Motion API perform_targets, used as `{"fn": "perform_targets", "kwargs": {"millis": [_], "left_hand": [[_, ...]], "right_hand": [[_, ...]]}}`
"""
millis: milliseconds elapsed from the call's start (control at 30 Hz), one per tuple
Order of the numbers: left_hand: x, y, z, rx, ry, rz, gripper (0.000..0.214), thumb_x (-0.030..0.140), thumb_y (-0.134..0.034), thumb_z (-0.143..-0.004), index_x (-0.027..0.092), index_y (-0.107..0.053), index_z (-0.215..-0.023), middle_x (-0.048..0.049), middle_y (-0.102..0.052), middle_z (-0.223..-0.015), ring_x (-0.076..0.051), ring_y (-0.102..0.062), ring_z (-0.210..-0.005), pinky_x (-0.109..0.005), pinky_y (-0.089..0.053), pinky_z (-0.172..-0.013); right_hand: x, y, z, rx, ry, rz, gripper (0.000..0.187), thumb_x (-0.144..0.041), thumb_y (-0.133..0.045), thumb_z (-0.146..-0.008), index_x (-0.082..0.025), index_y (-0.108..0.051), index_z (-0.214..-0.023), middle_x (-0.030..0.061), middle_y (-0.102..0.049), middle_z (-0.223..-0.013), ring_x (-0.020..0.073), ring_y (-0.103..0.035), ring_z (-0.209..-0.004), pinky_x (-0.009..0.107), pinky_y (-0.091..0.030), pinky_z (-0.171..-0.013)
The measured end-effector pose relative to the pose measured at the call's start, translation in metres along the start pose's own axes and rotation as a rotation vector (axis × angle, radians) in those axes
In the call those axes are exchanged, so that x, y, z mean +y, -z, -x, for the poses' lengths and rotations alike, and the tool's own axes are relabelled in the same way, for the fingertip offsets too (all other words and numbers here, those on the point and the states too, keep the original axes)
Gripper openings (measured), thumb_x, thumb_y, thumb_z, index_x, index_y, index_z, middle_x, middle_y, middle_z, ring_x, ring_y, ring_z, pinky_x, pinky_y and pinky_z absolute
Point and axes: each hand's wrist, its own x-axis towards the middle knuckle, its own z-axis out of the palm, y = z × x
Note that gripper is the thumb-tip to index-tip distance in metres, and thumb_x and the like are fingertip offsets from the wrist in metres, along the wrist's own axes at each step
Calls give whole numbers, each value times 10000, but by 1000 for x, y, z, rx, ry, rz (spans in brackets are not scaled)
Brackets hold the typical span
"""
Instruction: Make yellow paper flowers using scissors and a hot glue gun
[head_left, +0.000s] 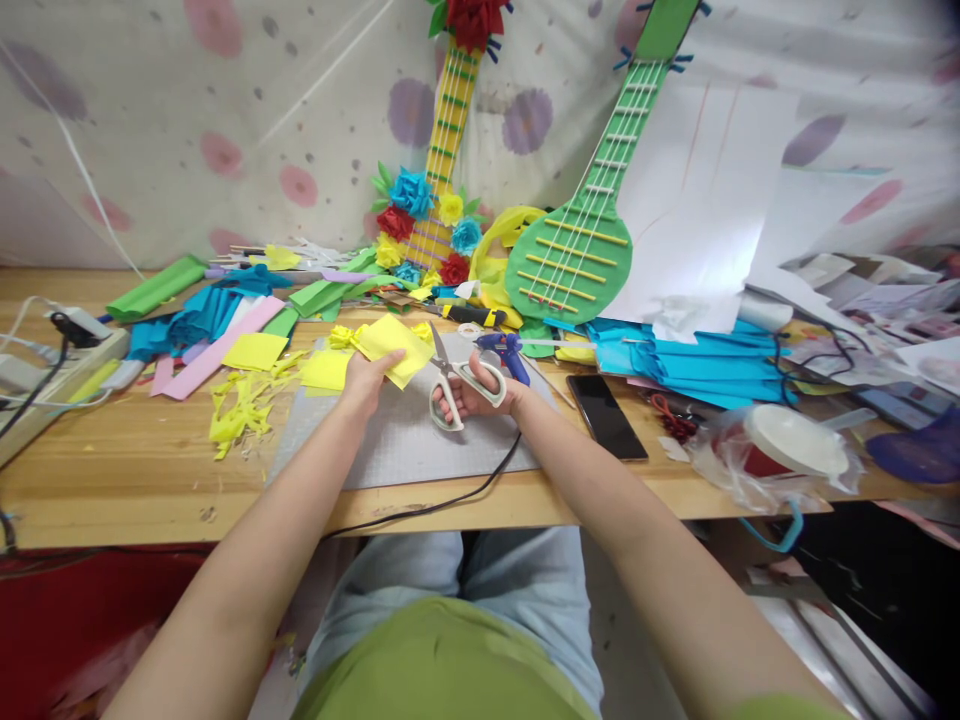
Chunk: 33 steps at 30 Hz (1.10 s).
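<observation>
My left hand (366, 382) pinches a square of yellow paper (397, 348) above the grey cutting mat (390, 445). In my right hand (480, 392) is a pair of scissors (448, 372) with pale handles, fingers through the loops. The blades are spread and their tips lie close to the right edge of the yellow paper. Another yellow sheet (324, 370) lies on the mat just left of my left hand. Behind my right hand rests a blue glue gun (504, 347), its black cord running over the mat.
A yellow paper instrument (448, 130) with paper flowers and a green one (570, 258) lean at the back. Yellow scraps (244, 415) lie left, a black phone (606, 417) right. Blue crepe paper (686, 360) and a bagged tub (795, 440) sit farther right; a power strip (64, 385) far left.
</observation>
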Motion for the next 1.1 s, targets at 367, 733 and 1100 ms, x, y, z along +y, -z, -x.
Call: {"fn": "perform_targets", "kwargs": {"millis": [367, 733, 1100], "left_hand": [[6, -4, 4, -29, 2, 79, 495, 123, -777, -483, 169, -638, -956, -79, -675, -1055, -221, -637, -947, -332, -536, -787], [3, -2, 0, -49, -87, -32, 644, 106, -809, -382, 160, -621, -995, -81, -675, -1037, -234, -639, -932, -376, -512, -829], [-3, 1, -7, -33, -118, -55, 592, 110, -812, -382, 150, -630, -944, -89, -676, -1038, -222, -643, -929, -367, -508, -846]], "right_hand": [[0, 3, 0, -27, 16, -10, 802, -844, -314, -642, -128, -538, -923, 107, -579, -861, 213, -559, -911, 372, -487, -755], [1, 4, 4, 31, -22, -12, 805, -827, -266, -684, -132, -518, -1002, 89, -568, -869, 188, -557, -868, 351, -470, -746], [-1, 7, 5, 19, -12, 22, 827, -859, -372, -600, -119, -507, -945, 59, -556, -779, 163, -544, -710, 338, -453, -688]]}}
